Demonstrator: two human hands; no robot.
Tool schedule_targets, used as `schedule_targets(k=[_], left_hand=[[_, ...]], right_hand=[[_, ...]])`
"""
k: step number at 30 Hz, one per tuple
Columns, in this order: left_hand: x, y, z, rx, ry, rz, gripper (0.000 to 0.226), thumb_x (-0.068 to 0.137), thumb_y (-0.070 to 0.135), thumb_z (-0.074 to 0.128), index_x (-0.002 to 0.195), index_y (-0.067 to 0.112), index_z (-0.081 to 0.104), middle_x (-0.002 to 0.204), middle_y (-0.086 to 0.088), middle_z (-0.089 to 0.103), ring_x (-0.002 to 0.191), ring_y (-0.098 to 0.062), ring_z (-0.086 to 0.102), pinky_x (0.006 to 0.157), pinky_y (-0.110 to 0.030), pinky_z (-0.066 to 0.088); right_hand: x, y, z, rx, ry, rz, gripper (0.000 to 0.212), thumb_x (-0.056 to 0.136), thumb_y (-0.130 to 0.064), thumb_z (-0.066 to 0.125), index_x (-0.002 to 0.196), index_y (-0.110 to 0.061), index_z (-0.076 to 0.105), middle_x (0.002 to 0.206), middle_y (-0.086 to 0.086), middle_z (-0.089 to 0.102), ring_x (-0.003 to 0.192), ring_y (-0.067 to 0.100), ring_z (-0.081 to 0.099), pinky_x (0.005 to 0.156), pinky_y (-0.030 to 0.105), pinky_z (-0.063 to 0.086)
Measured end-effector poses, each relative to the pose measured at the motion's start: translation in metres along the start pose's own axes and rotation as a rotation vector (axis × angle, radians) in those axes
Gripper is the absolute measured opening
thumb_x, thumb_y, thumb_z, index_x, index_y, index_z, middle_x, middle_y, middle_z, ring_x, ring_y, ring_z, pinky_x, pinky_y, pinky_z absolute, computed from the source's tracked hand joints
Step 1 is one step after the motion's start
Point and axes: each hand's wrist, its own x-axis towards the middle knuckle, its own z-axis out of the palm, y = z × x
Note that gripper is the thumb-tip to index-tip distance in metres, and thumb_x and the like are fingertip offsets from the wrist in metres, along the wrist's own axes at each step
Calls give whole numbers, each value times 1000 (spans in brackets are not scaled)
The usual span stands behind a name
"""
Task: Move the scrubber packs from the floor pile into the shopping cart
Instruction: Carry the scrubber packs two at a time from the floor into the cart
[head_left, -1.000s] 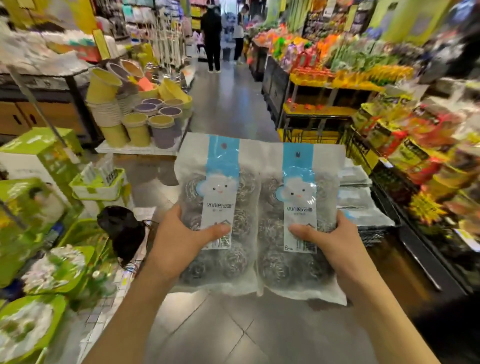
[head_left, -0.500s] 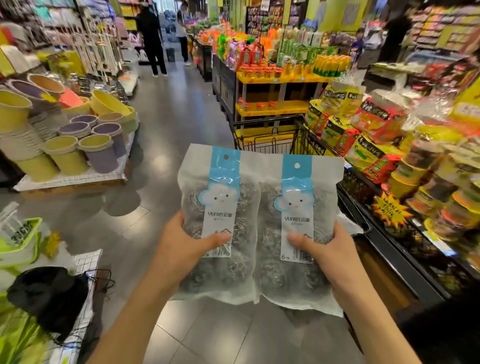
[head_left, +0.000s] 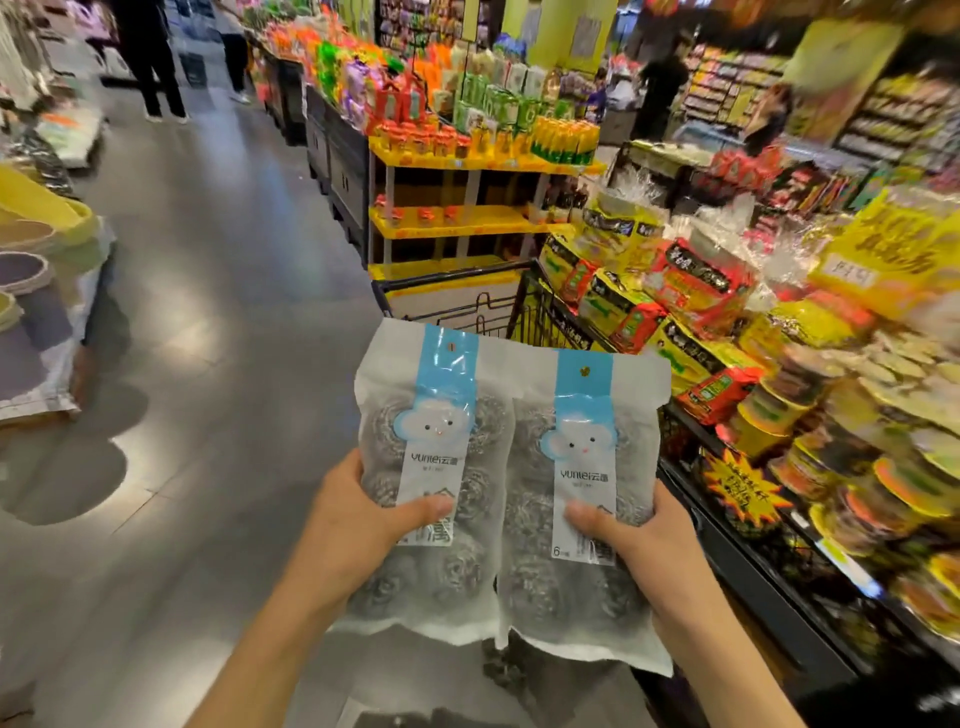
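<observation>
1. You stood in a supermarket aisle with a grey tiled floor running ahead of you. Two other shoppers stood far down it.
2. To your right ran a long display shelf crowded with yellow and red snack packs and stacked tubs. It looked blurred.
3. The shopping cart, black wire, stood just ahead, between you and a yellow rack of bottles. Only its far rim and a little of its basket showed above what you carried, so I cannot tell what it held.
4. You held two scrubber packs side by side at chest height, upright, edges touching. Each was a frosted bag of steel-wool balls with a blue strip and a cloud face.
5. The left scrubber pack sat in your left hand, thumb pressed across its front label and fingers hidden behind.
6. The right scrubber pack sat in your right hand, gripped the same way.
7. Progress, as a judgement: these two packs were lifted and carried close to the cart but not yet placed inside. The floor pile was out of view, so how many remained cannot be told.
</observation>
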Motion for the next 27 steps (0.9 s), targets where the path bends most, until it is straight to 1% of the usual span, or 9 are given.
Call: schedule_targets(k=[3, 7, 10, 16, 19, 21, 23, 25, 27], left_hand=[[52, 10, -3, 26, -78, 6, 57, 65, 14, 95, 112, 30, 67, 98, 17, 79, 89, -4, 76, 82, -32, 58], [113, 17, -1, 57, -161, 6, 56, 66, 14, 95, 111, 31, 67, 98, 16, 79, 89, -4, 76, 83, -33, 58], [156, 20, 6, 88, -202, 9, 59, 65, 19, 96, 114, 34, 66, 100, 18, 79, 90, -2, 75, 85, -33, 57], [254, 17, 29, 141, -266, -40, 61, 64, 22, 97, 116, 33, 66, 104, 14, 79, 96, -9, 76, 93, -44, 59], [305, 21, 47, 173, -275, -59, 60, 64, 18, 96, 113, 33, 65, 100, 16, 79, 92, -6, 76, 89, -40, 60], [339, 24, 59, 199, -304, -77, 56, 65, 15, 95, 109, 33, 65, 96, 19, 79, 87, -3, 75, 85, -33, 60], [372, 26, 71, 227, -335, -89, 54, 66, 14, 95, 106, 33, 65, 95, 19, 79, 87, -3, 76, 84, -33, 60], [403, 27, 84, 247, -361, -97, 53, 66, 14, 95, 105, 32, 65, 94, 19, 79, 86, -4, 76, 86, -36, 61], [431, 25, 96, 265, -397, -109, 53, 67, 15, 95, 106, 32, 64, 93, 21, 78, 85, -1, 75, 83, -32, 60]], right_hand=[[32, -8, 15, 19, 54, 7, 49, 75, -6, 88, 119, -20, 70, 102, 0, 81, 92, 22, 79, 84, 46, 61], [73, -9, 27, 41, 113, 29, 48, 77, -6, 87, 119, -20, 69, 103, 0, 81, 93, 23, 78, 87, 48, 61], [107, -7, 34, 51, 161, 51, 49, 76, -7, 88, 119, -20, 69, 102, 0, 81, 93, 24, 79, 89, 50, 61], [194, 12, 47, 63, 243, 81, 50, 75, -8, 89, 118, -22, 70, 104, -1, 81, 94, 23, 78, 88, 52, 61], [242, 18, 48, 108, 268, 119, 51, 75, -9, 89, 119, -22, 69, 102, -3, 81, 91, 21, 79, 87, 50, 61], [271, 21, 50, 128, 309, 137, 53, 74, -11, 90, 120, -22, 67, 101, -4, 81, 90, 20, 79, 86, 50, 62], [297, 24, 51, 144, 347, 144, 54, 74, -11, 91, 120, -23, 66, 100, -6, 81, 88, 17, 78, 83, 46, 62], [320, 25, 51, 151, 387, 146, 55, 74, -10, 90, 121, -23, 65, 99, -7, 80, 86, 12, 78, 78, 38, 60], [339, 29, 49, 152, 426, 161, 54, 76, -10, 89, 122, -23, 64, 100, -8, 80, 85, 10, 77, 77, 34, 59]])
